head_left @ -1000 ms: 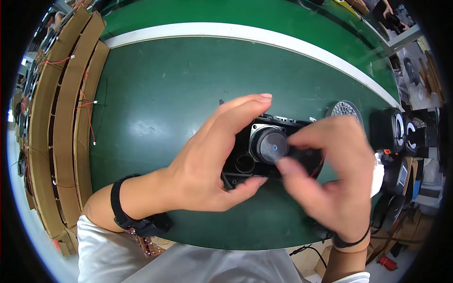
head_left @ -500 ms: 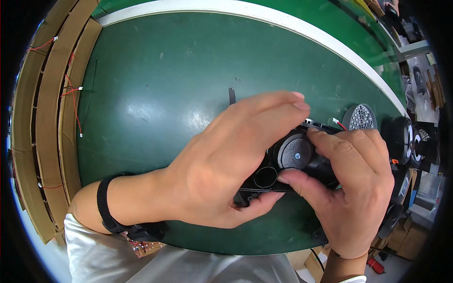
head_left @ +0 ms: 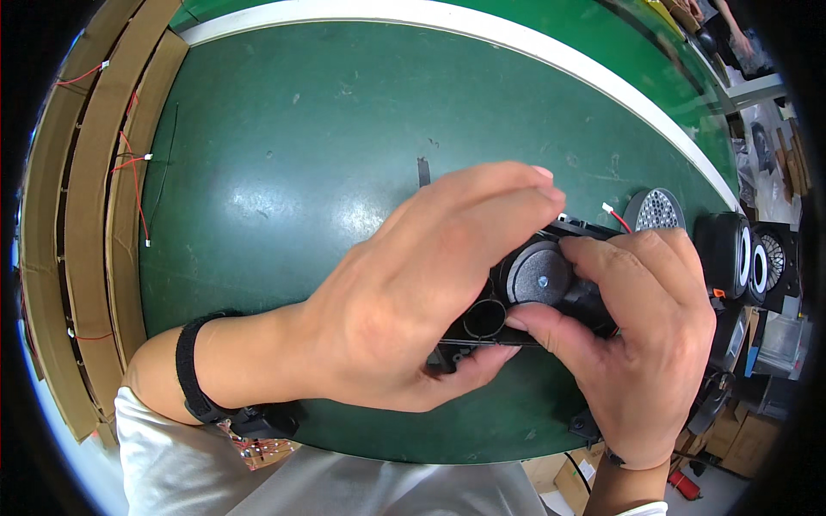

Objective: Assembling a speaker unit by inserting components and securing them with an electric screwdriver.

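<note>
Both hands hold a black plastic housing (head_left: 592,307) just above the green table. A round grey speckled disc (head_left: 539,273) with a small shiny centre sits in it, and beside that a round black opening (head_left: 484,320). My left hand (head_left: 404,288) wraps round the left side, its fingers over the far edge and its thumb under the near edge. At the right, my right hand (head_left: 650,314) grips with bent fingers on the far part and its thumb at the near edge by the opening. Much of the housing is hidden by the hands.
A grey perforated grille (head_left: 657,210) lies past my right hand near a red wire with a white plug (head_left: 614,215). Black speaker-like units (head_left: 727,245) stand at the right edge. Cardboard strips (head_left: 103,215) with red wires line the left. A black tape piece (head_left: 423,171) marks the green table (head_left: 292,112).
Both hands keep their grip on the housing, which has shifted and tilted very slightly. At the far upper right, another person's arm has come into view.
</note>
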`<state>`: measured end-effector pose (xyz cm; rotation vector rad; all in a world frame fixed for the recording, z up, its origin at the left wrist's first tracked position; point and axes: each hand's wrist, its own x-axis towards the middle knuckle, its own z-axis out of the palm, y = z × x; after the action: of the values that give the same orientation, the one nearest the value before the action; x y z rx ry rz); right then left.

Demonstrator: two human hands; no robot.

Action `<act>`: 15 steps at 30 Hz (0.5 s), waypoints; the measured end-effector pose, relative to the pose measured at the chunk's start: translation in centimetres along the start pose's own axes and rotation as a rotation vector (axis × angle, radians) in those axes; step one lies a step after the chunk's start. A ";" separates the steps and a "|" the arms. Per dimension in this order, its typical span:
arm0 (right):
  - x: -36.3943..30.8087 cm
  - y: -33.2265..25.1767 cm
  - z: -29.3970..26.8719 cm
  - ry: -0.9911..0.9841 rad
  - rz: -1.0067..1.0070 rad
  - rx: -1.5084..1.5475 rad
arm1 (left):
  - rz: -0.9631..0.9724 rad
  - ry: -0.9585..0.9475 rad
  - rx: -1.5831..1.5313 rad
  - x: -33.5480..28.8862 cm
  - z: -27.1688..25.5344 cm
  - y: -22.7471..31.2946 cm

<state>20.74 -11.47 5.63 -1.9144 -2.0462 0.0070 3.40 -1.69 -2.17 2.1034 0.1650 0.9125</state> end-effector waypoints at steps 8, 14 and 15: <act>-0.2 -0.1 -0.2 0.006 0.014 -0.006 | 0.025 -0.021 0.031 0.1 -0.2 0.3; -0.1 0.2 0.5 0.023 -0.003 -0.004 | 0.011 -0.005 0.062 -0.1 -0.2 0.3; -0.1 0.2 0.5 0.030 0.017 -0.009 | 0.006 -0.036 0.120 0.3 -0.3 0.6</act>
<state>20.78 -11.46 5.05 -1.9253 -2.0140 -0.0263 3.28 -1.78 -1.46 2.2303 0.1987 0.8872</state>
